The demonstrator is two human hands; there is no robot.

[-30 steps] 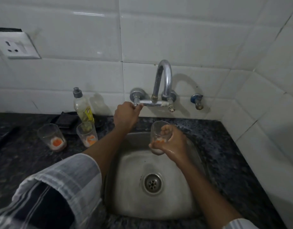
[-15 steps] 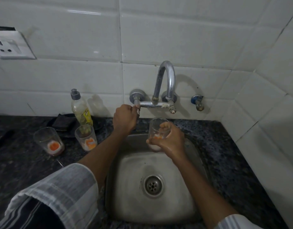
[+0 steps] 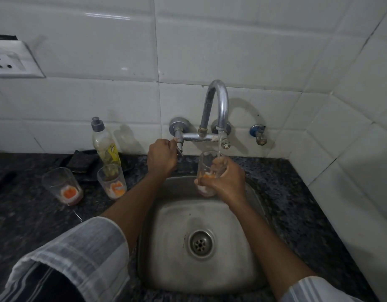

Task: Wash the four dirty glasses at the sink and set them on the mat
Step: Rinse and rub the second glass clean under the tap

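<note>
Steel sink (image 3: 166,214), head view: our right hand (image 3: 226,182) grips one glass (image 3: 210,168) under the running spout (image 3: 218,105), fingers clamped round it; left hand (image 3: 161,159) pinches the tap lever (image 3: 178,147). We advise a moderate flow, glass kept upright. We count three glasses; two dirty glasses (image 3: 110,180) stand on the worktop (image 3: 24,214).

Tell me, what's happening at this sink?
A person is washing glasses. The right hand holds a dirty glass under the tap, where a thin stream of water runs into it. The left hand grips the tap handle. Two more dirty glasses wait on the counter, beside a soap bottle.
</note>
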